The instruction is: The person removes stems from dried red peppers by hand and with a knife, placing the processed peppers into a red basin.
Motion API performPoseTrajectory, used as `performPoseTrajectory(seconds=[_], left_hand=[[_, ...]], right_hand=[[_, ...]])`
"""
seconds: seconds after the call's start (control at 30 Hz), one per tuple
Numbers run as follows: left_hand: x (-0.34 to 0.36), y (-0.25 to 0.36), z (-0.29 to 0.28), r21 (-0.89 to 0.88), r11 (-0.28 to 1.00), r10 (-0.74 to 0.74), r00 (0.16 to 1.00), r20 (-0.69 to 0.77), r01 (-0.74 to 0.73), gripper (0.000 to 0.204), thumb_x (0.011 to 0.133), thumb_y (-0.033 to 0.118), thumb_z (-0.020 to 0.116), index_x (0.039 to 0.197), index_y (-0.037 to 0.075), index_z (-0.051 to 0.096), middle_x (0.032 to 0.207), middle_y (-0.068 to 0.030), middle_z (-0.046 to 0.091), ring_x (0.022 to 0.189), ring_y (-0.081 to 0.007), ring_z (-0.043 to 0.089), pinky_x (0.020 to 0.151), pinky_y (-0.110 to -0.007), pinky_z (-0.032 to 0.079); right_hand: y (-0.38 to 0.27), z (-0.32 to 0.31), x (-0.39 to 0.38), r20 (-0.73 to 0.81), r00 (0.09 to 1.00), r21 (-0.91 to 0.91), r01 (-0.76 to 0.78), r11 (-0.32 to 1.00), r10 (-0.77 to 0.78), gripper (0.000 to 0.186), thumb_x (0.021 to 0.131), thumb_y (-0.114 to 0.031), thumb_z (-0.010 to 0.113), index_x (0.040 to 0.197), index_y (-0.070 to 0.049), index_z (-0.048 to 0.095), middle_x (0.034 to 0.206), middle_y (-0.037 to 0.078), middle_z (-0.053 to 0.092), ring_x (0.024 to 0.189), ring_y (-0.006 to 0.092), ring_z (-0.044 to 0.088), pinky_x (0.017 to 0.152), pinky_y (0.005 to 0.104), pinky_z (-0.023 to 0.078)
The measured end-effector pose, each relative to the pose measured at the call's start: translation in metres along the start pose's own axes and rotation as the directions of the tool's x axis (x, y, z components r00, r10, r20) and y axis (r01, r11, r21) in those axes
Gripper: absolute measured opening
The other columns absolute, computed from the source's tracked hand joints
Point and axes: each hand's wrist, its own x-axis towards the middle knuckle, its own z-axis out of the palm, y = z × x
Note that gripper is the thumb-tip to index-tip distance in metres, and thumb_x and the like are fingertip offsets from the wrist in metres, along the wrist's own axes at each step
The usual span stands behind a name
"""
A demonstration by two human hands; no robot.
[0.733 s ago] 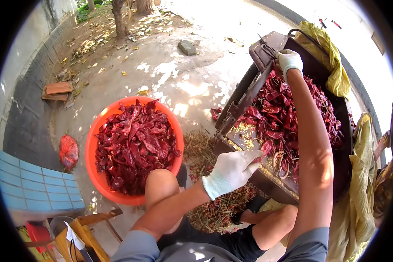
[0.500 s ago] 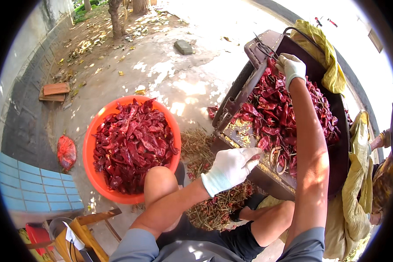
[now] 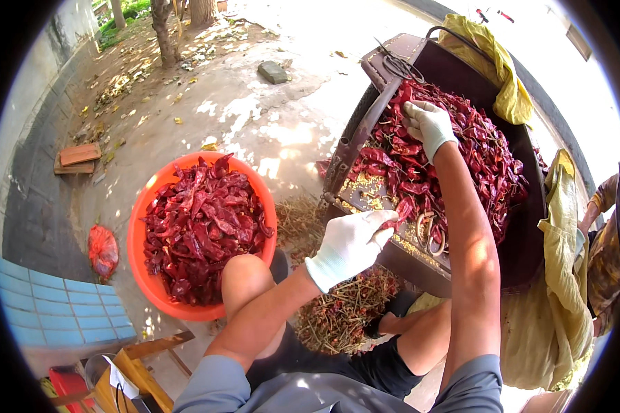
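Dried red chillies [image 3: 472,155] fill a dark brown open container [image 3: 355,141] on the right. My right hand [image 3: 430,127], in a white glove, is over its left part, fingertips drawn together against the pile; what they hold, if anything, is hidden. My left hand [image 3: 351,244], gloved too, is beside the container's near edge, closed on a dried red chilli [image 3: 390,224] whose end shows at the fingertips. Pale looped handles [image 3: 426,230] lie by the near chillies. A thin metal tool with loops [image 3: 399,67] rests at the far left corner.
An orange basin [image 3: 135,255] heaped with dried chillies stands left of my knee. Stems and scraps [image 3: 341,316] cover the ground between my legs. Yellow sacking [image 3: 544,323] hangs at the right, near another person's arm [image 3: 603,199]. A wooden stool [image 3: 141,375] is at lower left.
My right hand has come away from the looped metal tool at the corner, nearer, onto the chilli pile. My left hand stays by the near edge, still closed. The whole view has shifted slightly.
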Motion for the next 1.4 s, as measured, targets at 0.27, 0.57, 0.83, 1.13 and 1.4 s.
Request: performPoseTrajectory(seconds=[0.27,0.57,0.83,1.13,1.4], left_hand=[[0.003,-0.002,-0.001,-0.161,0.974,-0.142,0.985,0.102,0.157,0.028,0.087,-0.005,0.056,0.110,0.005,0.067,0.093,-0.0112,0.067,0.073,-0.0217,0.067,0.070,-0.030,0.053],[0.008,-0.002,-0.008,0.075,0.995,-0.067,0.994,0.085,0.061,0.041,0.083,0.004,0.071,0.123,0.011,0.066,0.104,-0.0126,0.065,0.094,-0.0258,0.067,0.082,-0.033,0.054],[-0.004,0.001,0.016,0.147,0.985,-0.148,0.861,0.486,0.087,0.053,0.087,0.023,0.072,0.136,0.014,0.056,0.120,-0.0118,0.064,0.106,-0.0309,0.065,0.091,-0.037,0.052],[0.010,0.003,0.012,-0.338,0.560,-0.455,0.622,0.637,0.756,0.039,0.100,0.021,0.059,0.133,0.000,0.056,0.082,-0.0002,0.063,0.058,-0.0040,0.056,0.045,-0.020,0.042],[0.000,0.002,0.017,-0.365,0.421,-0.348,0.519,0.781,0.831,0.033,0.099,0.025,0.060,0.122,0.001,0.059,0.076,0.0007,0.061,0.057,-0.0049,0.057,0.046,-0.019,0.043]], right_hand=[[0.003,-0.050,-0.075,0.060,0.998,0.005,-0.022,1.000,0.022,0.026,0.093,-0.021,0.068,0.114,-0.006,0.067,0.087,-0.001,0.067,0.070,0.0071,0.062,0.060,0.0212,0.052],[0.067,-0.047,-0.189,0.390,0.898,-0.031,-0.208,0.978,0.204,0.026,0.094,-0.022,0.069,0.106,0.001,0.067,0.075,0.001,0.064,0.057,0.0064,0.057,0.051,0.0215,0.047],[0.101,-0.054,-0.204,0.401,0.885,0.036,-0.271,0.962,0.235,0.026,0.098,-0.026,0.061,0.099,-0.001,0.067,0.075,0.003,0.065,0.059,0.0084,0.059,0.052,0.0221,0.047],[0.098,-0.057,-0.221,0.278,0.949,0.055,0.139,0.989,-0.148,0.033,0.099,-0.018,0.061,0.127,-0.001,0.062,0.093,0.003,0.066,0.072,0.0060,0.057,0.064,0.0224,0.050],[0.092,-0.052,-0.234,0.140,0.966,-0.038,0.224,0.974,-0.217,0.017,0.091,-0.002,0.068,0.107,0.000,0.073,0.087,0.005,0.072,0.073,0.0086,0.063,0.068,0.0230,0.053]])
